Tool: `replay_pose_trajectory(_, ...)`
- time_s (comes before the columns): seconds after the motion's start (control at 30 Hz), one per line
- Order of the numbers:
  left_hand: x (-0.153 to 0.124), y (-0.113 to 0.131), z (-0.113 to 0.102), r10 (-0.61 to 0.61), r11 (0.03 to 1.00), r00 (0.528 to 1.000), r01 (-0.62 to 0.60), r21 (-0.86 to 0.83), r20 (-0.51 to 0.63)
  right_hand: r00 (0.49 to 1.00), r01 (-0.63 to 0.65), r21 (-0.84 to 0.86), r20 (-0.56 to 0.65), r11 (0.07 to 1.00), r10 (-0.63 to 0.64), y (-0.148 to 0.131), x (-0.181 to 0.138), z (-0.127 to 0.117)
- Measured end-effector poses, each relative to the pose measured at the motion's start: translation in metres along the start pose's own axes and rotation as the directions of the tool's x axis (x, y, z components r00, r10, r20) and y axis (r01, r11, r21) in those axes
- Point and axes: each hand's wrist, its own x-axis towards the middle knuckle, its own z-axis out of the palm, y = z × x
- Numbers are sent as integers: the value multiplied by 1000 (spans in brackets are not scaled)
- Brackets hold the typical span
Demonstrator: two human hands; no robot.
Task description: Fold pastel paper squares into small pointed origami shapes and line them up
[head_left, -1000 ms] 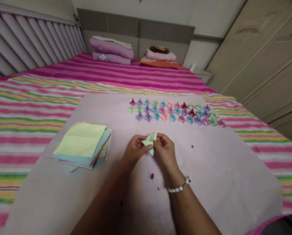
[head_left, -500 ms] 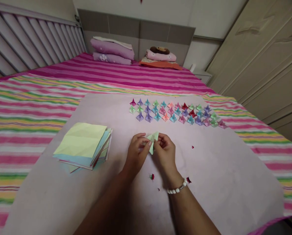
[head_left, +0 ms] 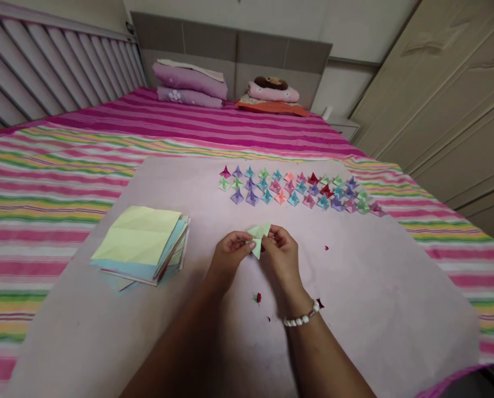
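A small folded piece of pale green paper [head_left: 258, 236] is held up between both hands over the pink sheet [head_left: 379, 309]. My left hand [head_left: 229, 257] pinches its left side between thumb and fingers. On the other side my right hand [head_left: 282, 253], with a white bead bracelet at the wrist, grips the right edge, and its curled fingers hide part of the fold. Beyond the hands stand several small folded paper boats [head_left: 293, 199] in rows, in purple, blue, green, pink and red.
A stack of square paper [head_left: 135, 235], pale yellow on top, lies to the left. Red and green scraps [head_left: 257, 298] and a dark red scrap [head_left: 320, 303] lie near my wrists. Folded bedding [head_left: 189, 83] rests by the headboard [head_left: 209, 38].
My fingers have shifted slightly on the green paper, and its points look spread a little wider. The left hand has tilted a bit lower. The rows and the stack stay put.
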Motion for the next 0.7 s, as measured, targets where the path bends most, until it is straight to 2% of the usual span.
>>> replay_pose_trajectory(0.07,1,-1,0,25,1000,999,-25,-3,-26,1000,-9,5,19,1000,9,-1,0,0)
replay_pose_trajectory(0.13,0,-1,1,99,994,993,-95,60,-57,999,-12,8,35,1000,12,-1,0,0)
replay_pose_trajectory(0.23,-4,2,4,267,935,960,-238,262,-80,999,-16,11,40,1000,16,0,-1,1)
replay_pose_trajectory(0.33,-10,6,8,383,835,920,-304,460,-87,999,-16,15,38,1000,16,0,-2,1)
replay_pose_trajectory(0.47,-14,8,10,441,700,898,-351,622,11,999,4,19,42,1000,-5,0,-2,1)
replay_pose_trajectory(0.57,-14,8,8,476,543,869,-409,734,132,999,12,23,29,1000,-13,1,-2,1)
replay_pose_trajectory(0.63,-13,6,7,491,459,854,-423,781,174,1000,10,29,25,1000,-11,3,-1,0)
replay_pose_trajectory(0.67,-13,5,6,485,457,857,-418,785,173,1000,7,32,27,999,-8,3,-1,0)
replay_pose_trajectory(0.7,-12,4,6,466,495,871,-402,771,155,1000,4,34,29,999,-5,3,0,0)
